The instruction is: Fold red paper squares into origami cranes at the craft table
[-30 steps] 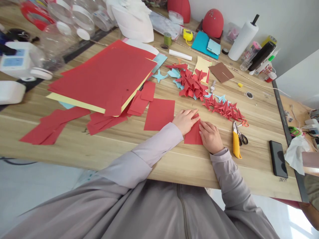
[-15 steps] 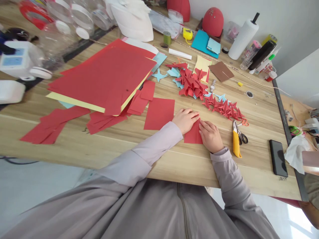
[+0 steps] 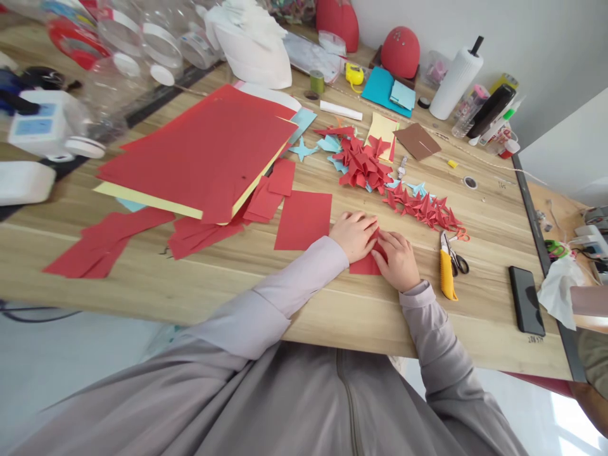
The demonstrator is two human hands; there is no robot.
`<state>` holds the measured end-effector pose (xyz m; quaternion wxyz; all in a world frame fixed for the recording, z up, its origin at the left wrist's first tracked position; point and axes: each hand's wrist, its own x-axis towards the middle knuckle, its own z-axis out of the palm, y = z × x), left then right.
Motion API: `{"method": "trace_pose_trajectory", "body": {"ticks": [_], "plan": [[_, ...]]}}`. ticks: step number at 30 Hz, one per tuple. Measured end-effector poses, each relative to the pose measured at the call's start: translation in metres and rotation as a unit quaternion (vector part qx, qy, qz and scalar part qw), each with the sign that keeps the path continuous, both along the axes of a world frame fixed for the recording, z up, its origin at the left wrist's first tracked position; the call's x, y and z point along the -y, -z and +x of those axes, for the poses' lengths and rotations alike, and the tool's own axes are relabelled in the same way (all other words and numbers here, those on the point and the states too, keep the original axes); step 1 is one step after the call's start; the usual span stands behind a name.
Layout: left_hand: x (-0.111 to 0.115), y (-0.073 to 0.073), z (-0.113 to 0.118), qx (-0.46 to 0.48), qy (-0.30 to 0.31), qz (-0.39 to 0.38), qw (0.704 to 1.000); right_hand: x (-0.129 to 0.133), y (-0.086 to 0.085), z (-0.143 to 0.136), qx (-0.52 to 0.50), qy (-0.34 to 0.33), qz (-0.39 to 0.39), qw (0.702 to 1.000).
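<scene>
A folded sheet of red paper (image 3: 365, 265) lies on the table in front of me, mostly covered by my hands. My left hand (image 3: 352, 235) lies over its upper left part, fingers stretched out and pressing it down. At the right edge of that sheet, my right hand (image 3: 398, 258) has its fingers and thumb bent in on the paper. The fingertips of both hands nearly meet. A flat red square of paper (image 3: 304, 220) lies just left of my left hand. Folded red paper stars (image 3: 422, 208) form a row beyond my hands.
Right of my hands lie a yellow utility knife (image 3: 446, 275), scissors (image 3: 460, 262) and a black phone (image 3: 526, 301). A stack of large red sheets (image 3: 199, 152) and cut red strips (image 3: 102, 244) cover the left. Plastic jars (image 3: 161, 44) stand at the back left. Another person's arm (image 3: 591, 301) shows at the right.
My right hand has shifted slightly left over the red paper, covering more of it, and its thumb has come in toward the left fingers. The camera view has moved slightly.
</scene>
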<state>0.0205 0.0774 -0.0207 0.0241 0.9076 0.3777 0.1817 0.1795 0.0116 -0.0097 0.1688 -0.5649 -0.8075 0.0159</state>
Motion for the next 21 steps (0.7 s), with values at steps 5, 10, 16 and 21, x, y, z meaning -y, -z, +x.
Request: {"method": "trace_pose_trajectory", "body": {"ticks": [5,10,16,21], "plan": [[0.002,-0.001,0.002,-0.016,-0.001,0.009,1.000,0.002,-0.006,-0.016,0.057,0.010,-0.005,0.998],[0.004,-0.001,0.003,-0.040,-0.001,0.014,0.999,0.006,-0.004,-0.024,0.091,0.015,0.009,0.996],[0.004,0.000,0.003,-0.026,-0.010,0.009,1.000,0.005,-0.005,-0.022,0.109,0.002,-0.004,0.994],[0.006,-0.003,0.004,-0.033,-0.013,0.018,0.999,0.010,-0.010,-0.016,0.108,0.026,-0.001,0.994]]}}
